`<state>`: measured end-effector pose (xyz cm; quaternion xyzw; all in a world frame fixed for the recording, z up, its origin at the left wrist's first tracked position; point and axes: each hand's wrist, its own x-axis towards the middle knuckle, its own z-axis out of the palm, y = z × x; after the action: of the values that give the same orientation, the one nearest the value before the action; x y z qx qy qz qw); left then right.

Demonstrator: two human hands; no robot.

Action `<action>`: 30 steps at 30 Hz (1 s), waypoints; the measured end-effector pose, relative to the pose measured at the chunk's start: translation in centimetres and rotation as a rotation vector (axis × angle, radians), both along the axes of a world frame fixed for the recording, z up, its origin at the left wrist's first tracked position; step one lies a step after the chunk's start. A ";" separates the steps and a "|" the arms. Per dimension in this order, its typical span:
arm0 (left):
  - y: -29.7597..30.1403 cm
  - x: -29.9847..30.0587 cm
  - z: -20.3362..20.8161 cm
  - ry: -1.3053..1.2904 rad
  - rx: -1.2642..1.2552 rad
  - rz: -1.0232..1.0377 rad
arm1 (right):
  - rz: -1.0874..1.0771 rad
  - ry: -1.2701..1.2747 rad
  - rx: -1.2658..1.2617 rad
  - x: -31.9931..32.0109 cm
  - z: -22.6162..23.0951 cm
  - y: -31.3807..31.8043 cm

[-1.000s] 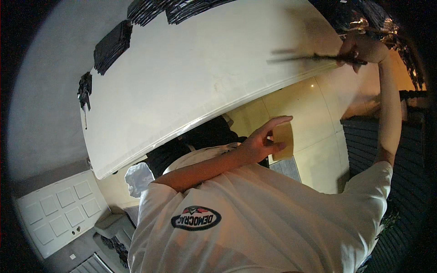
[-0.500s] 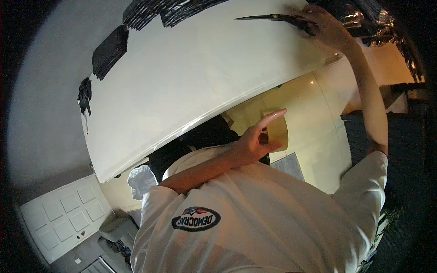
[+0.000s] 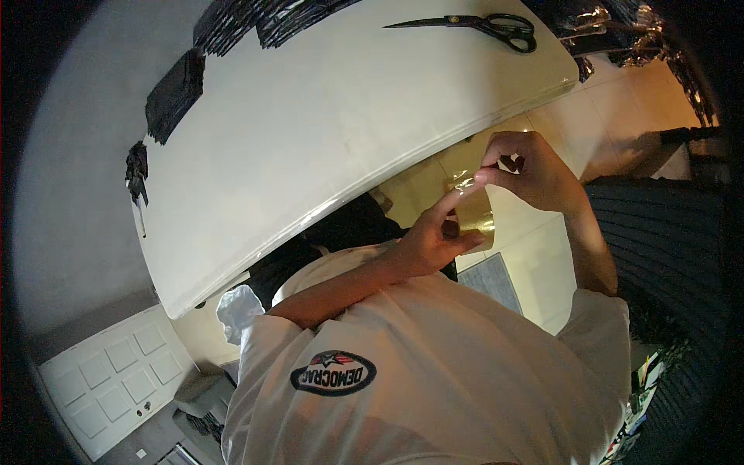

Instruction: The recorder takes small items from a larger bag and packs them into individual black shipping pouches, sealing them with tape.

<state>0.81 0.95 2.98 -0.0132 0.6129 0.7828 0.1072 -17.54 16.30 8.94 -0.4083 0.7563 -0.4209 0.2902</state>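
While my left hand [image 3: 426, 246] is closed on the tape [image 3: 479, 225], the roll sits off the near edge of the table, in front of my shirt [image 3: 434, 349] and over the tiled floor [image 3: 535, 240]. Thumb shows at the roll's lower side, index finger along the upper; the other fingers are hidden. My right hand [image 3: 535, 174] meets it at the top: thumb and index together, apparently pinched on a clear, shiny strip [image 3: 463, 182] by the left fingertip.

Progress, as I judge it: an end of tape is lifted and in my grip, but only a short length shows. I cannot tell whether it is joined to the roll; probably it is. No drawn-out length and no placed piece is visible, so pulling, parting and sticking all appear outstanding.

Further out, the scissors [image 3: 477, 23] lie on the white table [image 3: 349, 139], out of both hands, handles toward the right end. Beyond, along the far and left edges, lie black bundles [image 3: 174, 93], folded and stacked. No tape is discernible on them. A panelled white door [image 3: 120, 380] shows at lower left.
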 end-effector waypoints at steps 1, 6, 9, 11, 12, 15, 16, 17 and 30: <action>0.4 -0.5 0.1 -0.018 0.005 0.016 | -0.020 0.071 -0.058 0.0 -0.1 0.1; 2.3 -4.4 -2.5 -0.034 -0.054 0.071 | -0.099 0.389 -0.213 0.2 2.1 0.5; 1.7 -6.8 -3.0 -0.219 0.302 0.105 | 0.037 0.793 -0.247 2.3 6.0 0.8; 2.9 -7.2 -1.9 -0.156 0.282 0.072 | -0.036 0.836 -0.139 0.2 6.2 1.1; 3.3 -6.9 -1.9 -0.094 0.252 0.074 | -0.084 0.867 -0.056 -1.4 5.9 0.7; 4.6 -6.4 -1.8 0.002 0.281 0.097 | -0.062 0.659 -0.113 -5.2 3.2 -0.4; 4.8 -6.4 -1.5 -0.022 0.355 0.125 | -0.080 0.502 -0.137 -6.1 2.0 -0.7; 4.9 -6.5 -1.3 -0.017 0.354 0.123 | -0.081 0.507 -0.138 -6.8 1.3 -0.9; 4.9 -7.5 -1.3 -0.020 0.429 0.176 | 0.007 0.467 0.117 -9.6 0.6 -3.3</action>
<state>-6.65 5.89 1.64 -0.0512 0.4277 0.9014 0.0449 -27.10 13.05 9.55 -0.4796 0.8246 -0.2694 0.1323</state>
